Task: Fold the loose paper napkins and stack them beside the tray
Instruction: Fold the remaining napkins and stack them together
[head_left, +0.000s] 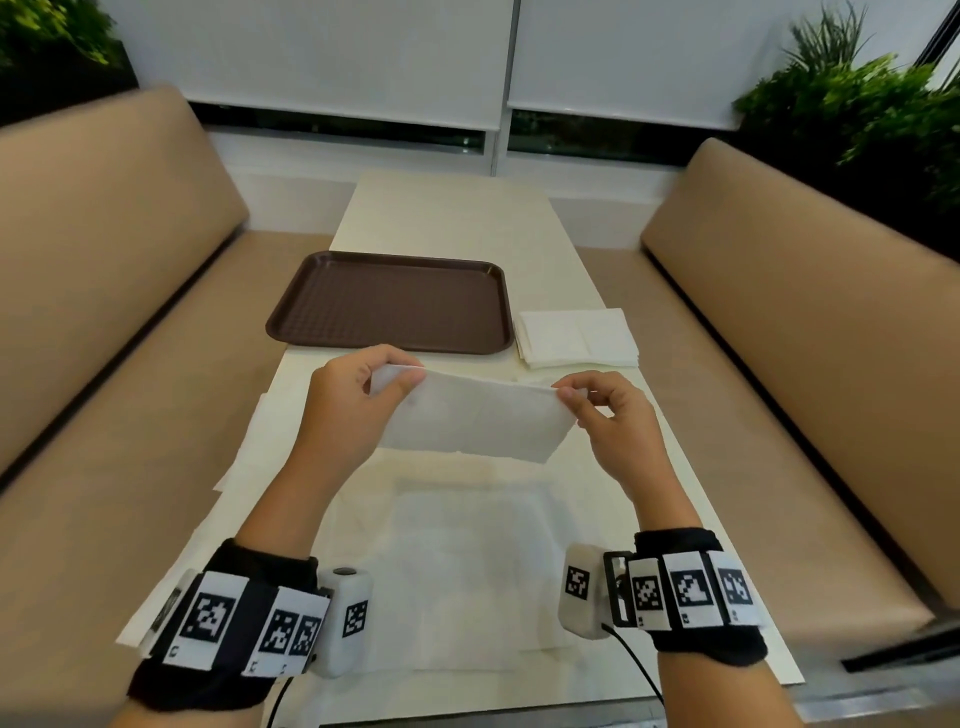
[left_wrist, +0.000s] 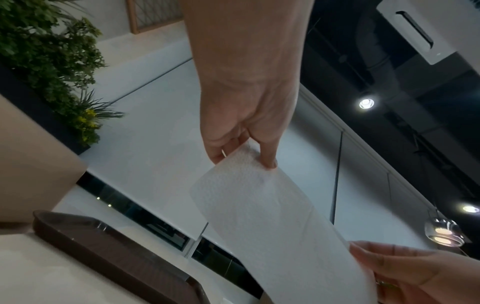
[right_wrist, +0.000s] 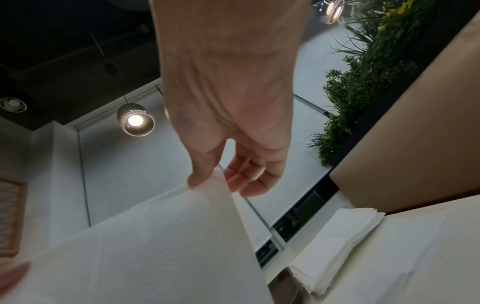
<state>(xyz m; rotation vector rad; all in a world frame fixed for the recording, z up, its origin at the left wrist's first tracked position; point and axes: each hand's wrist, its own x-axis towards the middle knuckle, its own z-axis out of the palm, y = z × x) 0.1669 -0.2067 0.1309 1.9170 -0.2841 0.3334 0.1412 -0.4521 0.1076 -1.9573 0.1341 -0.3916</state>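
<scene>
Holding a half-folded napkin (head_left: 475, 418) taut above the table, near the tray (head_left: 389, 301).
Left hand (head_left: 358, 400) and right hand (head_left: 608, 415) pinch opposite top corners; match edges before creasing, then add it to the stack (head_left: 576, 338) right of the tray.

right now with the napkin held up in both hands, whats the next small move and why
Probably bring the two ends together to halve it: the left hand and right hand pinch opposite ends of the napkin, which looks longer than the folded stack beside the tray.
</scene>
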